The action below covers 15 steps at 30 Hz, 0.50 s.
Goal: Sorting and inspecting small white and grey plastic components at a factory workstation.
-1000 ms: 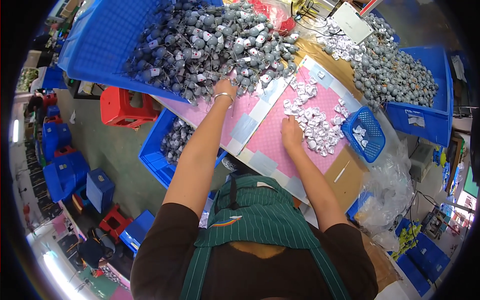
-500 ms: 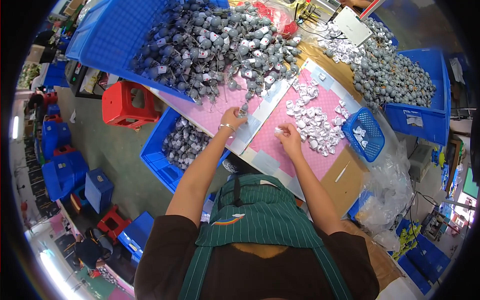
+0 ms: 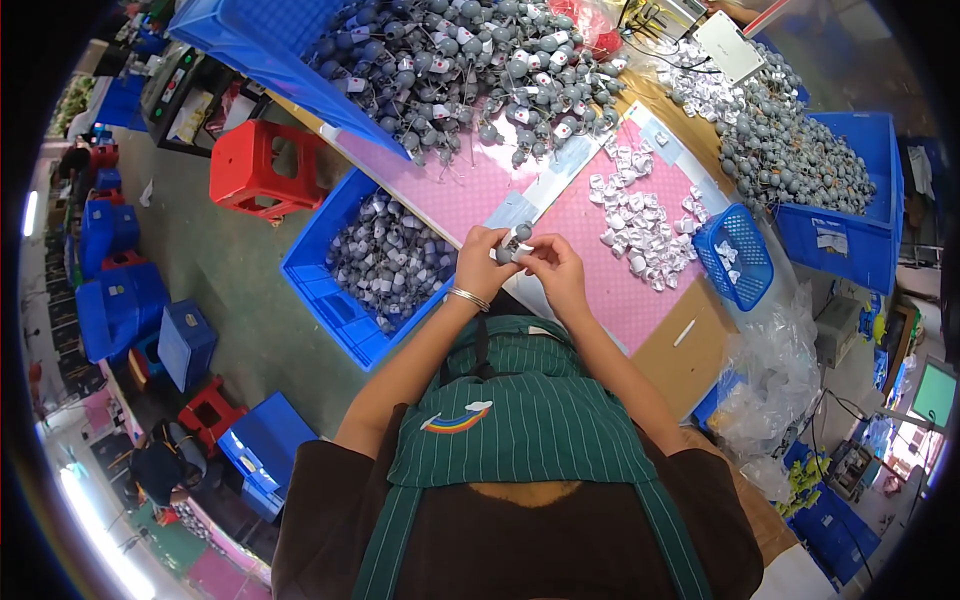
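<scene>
Grey-and-white part [image 3: 514,244]: by pink mat's [image 3: 600,290] near edge, between both hands | axis: seemingly slanted toward mat | left hand [image 3: 483,262]: pinched part | right hand [image 3: 555,268]: fingers beside part, pinch unclear | neither hand clearly nearer

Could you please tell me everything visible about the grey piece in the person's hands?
The grey piece is small, with rounded, smooth-looking grey parts, perhaps plastic, and some white showing between them. It sits aslant in the fingers of the left hand, with fingertips of the right hand close against it, by the near edge of the pink-topped table. Finer detail is too small to make out.
</scene>
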Tool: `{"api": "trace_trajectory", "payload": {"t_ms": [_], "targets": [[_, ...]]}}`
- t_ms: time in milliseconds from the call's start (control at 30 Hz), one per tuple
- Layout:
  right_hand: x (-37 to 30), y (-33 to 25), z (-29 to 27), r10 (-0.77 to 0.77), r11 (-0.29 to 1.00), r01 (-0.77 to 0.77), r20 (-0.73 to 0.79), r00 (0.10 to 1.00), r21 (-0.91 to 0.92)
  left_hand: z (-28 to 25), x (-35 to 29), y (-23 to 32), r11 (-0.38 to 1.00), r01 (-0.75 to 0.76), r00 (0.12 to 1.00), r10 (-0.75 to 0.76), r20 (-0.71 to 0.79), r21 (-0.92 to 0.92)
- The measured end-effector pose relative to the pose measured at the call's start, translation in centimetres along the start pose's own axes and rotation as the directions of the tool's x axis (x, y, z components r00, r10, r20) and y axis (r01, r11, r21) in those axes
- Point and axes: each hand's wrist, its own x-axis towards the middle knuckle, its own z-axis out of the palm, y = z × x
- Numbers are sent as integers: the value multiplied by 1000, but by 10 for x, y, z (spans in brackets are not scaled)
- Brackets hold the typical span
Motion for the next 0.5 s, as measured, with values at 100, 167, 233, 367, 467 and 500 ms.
{"api": "trace_trajectory", "payload": {"t_ms": [100,167,233,367,467,500], "targets": [[-8,-9,6,-41,998,43,-63,997,39,-3,-5,9,998,-62,998,62,-3,2],[-10,-12,6,-52,998,49,-65,997,-44,-5,-9,12,997,-68,998,68,-3,-48],[-9,-18,4,-62,983,54,-44,997,-174,-9,-12,12,999,13,999,-11,36,-52],[-13,-29,-2,-96,863,103,40,995,-494,-15,-18,21,999,-9,999,7,46,48],[-21,-44,8,-46,829,34,-6,999,-559,-8,-20,21,981,-98,995,102,-14,166],[-21,-43,7,-46,829,35,-5,999,-559,-7,-19,24,972,-141,988,150,-35,187]]}}
